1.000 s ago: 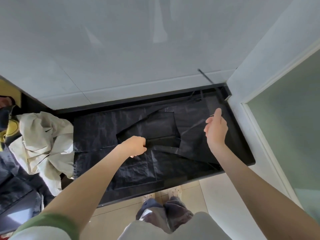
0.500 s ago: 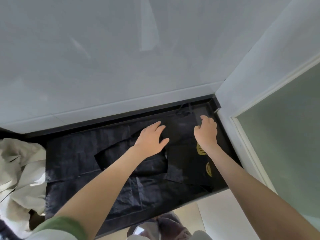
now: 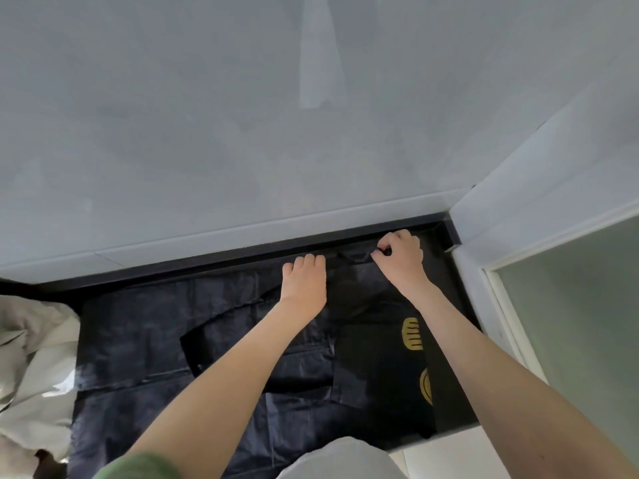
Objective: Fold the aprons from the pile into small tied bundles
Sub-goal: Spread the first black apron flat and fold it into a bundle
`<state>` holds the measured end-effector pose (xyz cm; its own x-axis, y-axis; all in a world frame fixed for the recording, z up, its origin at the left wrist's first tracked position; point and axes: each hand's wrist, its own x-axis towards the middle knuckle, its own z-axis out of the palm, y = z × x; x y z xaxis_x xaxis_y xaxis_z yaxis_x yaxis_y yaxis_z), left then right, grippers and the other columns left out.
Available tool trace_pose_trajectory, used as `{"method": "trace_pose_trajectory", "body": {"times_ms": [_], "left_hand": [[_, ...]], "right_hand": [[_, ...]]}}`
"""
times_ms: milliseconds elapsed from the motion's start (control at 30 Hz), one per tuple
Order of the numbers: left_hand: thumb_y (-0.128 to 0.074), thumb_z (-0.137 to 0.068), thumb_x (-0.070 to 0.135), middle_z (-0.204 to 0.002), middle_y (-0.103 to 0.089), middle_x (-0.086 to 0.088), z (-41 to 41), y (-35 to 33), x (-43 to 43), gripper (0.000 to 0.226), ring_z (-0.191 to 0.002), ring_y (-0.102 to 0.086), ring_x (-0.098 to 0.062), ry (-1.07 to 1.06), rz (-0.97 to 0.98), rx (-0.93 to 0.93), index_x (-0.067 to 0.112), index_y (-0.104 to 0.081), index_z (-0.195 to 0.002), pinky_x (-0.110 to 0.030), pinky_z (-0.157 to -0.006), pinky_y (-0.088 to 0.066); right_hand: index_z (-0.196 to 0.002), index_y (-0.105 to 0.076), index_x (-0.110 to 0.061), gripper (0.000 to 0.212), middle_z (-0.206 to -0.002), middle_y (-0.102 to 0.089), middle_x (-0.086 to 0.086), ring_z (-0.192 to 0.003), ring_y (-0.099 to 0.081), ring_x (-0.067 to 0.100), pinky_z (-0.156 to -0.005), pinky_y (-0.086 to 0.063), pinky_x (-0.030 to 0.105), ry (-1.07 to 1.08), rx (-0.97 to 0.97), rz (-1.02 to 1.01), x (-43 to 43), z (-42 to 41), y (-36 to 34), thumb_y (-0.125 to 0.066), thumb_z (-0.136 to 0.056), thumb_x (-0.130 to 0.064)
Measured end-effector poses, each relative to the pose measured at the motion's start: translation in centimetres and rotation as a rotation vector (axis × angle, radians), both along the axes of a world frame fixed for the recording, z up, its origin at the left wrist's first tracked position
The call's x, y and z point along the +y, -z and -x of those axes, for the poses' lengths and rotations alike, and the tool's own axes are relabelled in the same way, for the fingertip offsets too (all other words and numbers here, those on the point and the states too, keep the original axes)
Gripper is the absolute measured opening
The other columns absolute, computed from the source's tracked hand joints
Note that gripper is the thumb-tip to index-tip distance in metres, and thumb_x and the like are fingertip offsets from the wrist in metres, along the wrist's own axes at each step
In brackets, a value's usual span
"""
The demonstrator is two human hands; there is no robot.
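The black apron (image 3: 207,340) lay spread flat over the dark counter (image 3: 207,266), with a heap of pale cloth (image 3: 31,357) bunched at its left end. The right hand (image 3: 401,257) pinched the apron's far edge near the back right corner. The left hand (image 3: 304,281) rested on the cloth just beside it, fingers bent under, and I could not tell whether they gripped anything. Both hands sat tight against the wall (image 3: 242,133), with open room only toward the near edge.
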<state>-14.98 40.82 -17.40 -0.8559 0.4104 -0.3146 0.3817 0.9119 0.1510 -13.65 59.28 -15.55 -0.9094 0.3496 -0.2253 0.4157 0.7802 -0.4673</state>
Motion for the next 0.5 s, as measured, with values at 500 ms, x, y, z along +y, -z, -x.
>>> {"method": "trace_pose_trajectory", "body": {"times_ms": [500], "left_hand": [[-0.044,-0.100,0.031,-0.088,-0.055,0.000,-0.4,-3.9,-1.1,0.029,-0.079,-0.051,-0.015,0.052,-0.451,-0.523,0.017,-0.055,-0.123,-0.034,-0.085,-0.046]], "right_hand": [[-0.092,-0.066,-0.019,0.029,-0.093,-0.057,-0.006,-0.091,-0.052,0.003,-0.080,-0.037,0.013,-0.144,0.213,0.333,-0.3,-0.1,-9.0,-0.040,-0.102,-0.028]]}}
